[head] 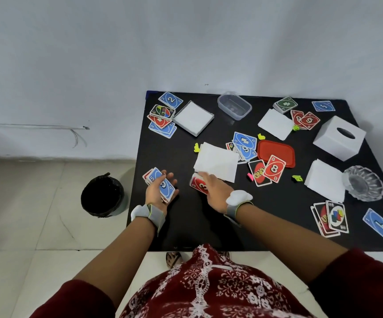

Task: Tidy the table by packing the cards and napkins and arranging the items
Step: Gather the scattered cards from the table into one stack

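My left hand [157, 191] holds a stack of cards [162, 183], a blue 5 on top, over the near left of the black table [186, 216]. My right hand [213, 191] grips a red 3 card [198, 185] beside a pile of white napkins [217, 161]. More cards lie scattered: a far-left group [163, 118], a blue pile in the middle [244, 145], a red 8 [274, 168], red cards at the back [305, 119], and a near-right group [330, 218].
A clear plastic box [234, 106] stands at the back, its red lid [277, 150] mid-table. A white tissue box [339, 137] and a glass ashtray [363, 182] sit on the right with more napkin piles [326, 181]. A black bin [103, 195] stands on the floor at left.
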{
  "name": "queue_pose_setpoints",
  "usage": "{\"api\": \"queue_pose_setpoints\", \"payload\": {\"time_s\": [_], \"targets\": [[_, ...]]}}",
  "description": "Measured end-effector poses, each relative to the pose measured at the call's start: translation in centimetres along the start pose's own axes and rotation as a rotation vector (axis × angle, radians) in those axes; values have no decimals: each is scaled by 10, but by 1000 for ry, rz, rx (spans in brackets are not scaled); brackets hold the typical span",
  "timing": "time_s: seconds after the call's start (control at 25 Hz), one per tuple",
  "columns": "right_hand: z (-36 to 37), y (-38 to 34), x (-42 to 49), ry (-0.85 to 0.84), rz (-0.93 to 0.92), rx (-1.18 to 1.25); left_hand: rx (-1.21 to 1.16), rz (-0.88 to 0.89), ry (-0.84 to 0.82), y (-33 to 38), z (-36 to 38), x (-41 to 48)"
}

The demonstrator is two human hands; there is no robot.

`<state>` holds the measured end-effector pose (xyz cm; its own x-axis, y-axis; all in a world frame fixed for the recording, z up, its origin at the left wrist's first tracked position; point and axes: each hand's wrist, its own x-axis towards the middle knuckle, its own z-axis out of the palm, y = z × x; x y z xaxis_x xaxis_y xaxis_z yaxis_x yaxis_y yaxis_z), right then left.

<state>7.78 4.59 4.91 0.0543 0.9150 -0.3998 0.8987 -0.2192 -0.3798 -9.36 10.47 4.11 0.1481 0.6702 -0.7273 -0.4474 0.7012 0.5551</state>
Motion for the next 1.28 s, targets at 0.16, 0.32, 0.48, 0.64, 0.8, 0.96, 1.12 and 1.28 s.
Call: {"api": "queue_pose_setpoints", "payload": {"time_s": [0.16, 0.32, 0.48, 0.64, 0.8, 0.96, 1.12, 1.28], "targets": [[-15, -32, 0, 73, 37, 883, 26, -15, -98, -4, 11, -6], [-1, -49, -3, 239, 122, 865, 82, 128, -230, -9, 34, -9], [-25, -41, 0, -144, 701, 1768, 249, 325, -307, -11, 50, -9], [-39, -35, -7, -178, 636, 1869, 344, 286, -359, -22, 62, -4], [-47, -6, -16, -194, 607, 1808, 510, 224, -362, -41, 82, -2], [-46, 58, -9, 52, 601, 1402, 350, 80, -259, -54, 119, -4], [-52, 139, -6, 510, 856, 607, 125, -53, -212, -65, 152, -5], [-45, 166, -10, 335, 611, 199, 107, -78, -129, -82, 167, -8]]}}
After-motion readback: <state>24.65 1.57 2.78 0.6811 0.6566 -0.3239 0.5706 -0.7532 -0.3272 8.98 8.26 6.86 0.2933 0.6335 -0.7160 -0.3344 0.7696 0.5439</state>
